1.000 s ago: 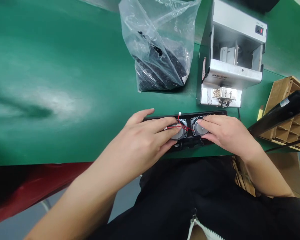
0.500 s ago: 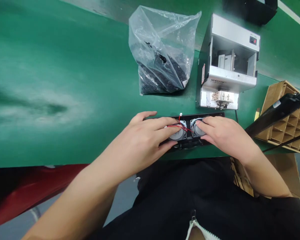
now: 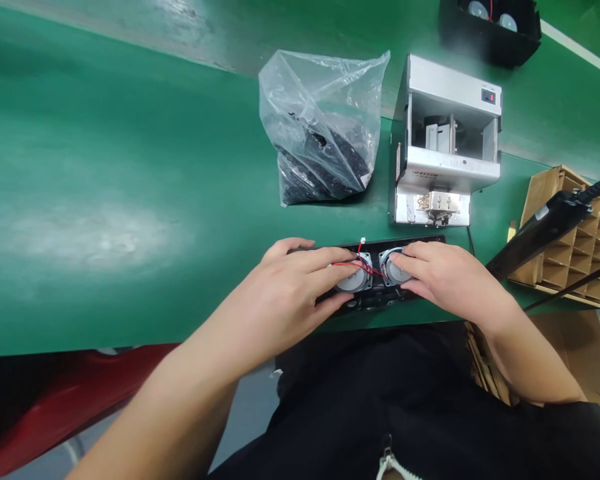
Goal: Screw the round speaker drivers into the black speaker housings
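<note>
A long black housing [image 3: 375, 298] lies near the front edge of the green table, with two round grey speakers in it. My left hand [image 3: 300, 283] has its fingers around the left speaker [image 3: 351, 280], thumb on the near side. The right speaker [image 3: 396, 270] is gripped by the fingertips of my right hand [image 3: 440, 277]. A red wire [image 3: 373, 270] runs across both speakers and ends in a small white connector [image 3: 363, 240] at the housing's far edge. The palms cover both ends of the housing.
Behind the housing, a clear plastic bag [image 3: 325, 133] holds black parts. A silver machine [image 3: 445, 147] stands right of it. Farther back is a black box [image 3: 490, 37] with round parts. At the right are a cardboard divider box [image 3: 570, 233] and a black arm [image 3: 535, 237].
The camera view has shifted, so the table items sit lower and more of the black box at the back shows. Both hands keep nearly the same hold on the speakers.
</note>
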The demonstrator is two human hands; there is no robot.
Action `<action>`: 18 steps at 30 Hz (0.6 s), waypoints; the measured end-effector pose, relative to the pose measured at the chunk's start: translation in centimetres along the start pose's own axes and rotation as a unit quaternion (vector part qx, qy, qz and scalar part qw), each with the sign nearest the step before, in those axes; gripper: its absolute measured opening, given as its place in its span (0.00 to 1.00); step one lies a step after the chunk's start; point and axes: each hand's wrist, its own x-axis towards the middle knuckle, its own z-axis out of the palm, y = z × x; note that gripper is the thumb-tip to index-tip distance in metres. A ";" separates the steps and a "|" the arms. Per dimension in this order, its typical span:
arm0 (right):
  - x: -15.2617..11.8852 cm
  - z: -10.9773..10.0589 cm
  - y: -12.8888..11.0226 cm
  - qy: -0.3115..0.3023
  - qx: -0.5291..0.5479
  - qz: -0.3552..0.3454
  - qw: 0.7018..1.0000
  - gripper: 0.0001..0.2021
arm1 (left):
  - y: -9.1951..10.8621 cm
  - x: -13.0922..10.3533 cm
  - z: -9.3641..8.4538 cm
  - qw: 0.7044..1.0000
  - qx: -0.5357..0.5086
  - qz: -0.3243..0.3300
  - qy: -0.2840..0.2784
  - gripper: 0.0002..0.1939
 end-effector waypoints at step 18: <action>-1.0 0.3 0.2 0.049 -0.022 -0.023 0.998 0.21 | 1.2 0.1 -0.3 1.000 -0.019 -0.003 0.020 0.18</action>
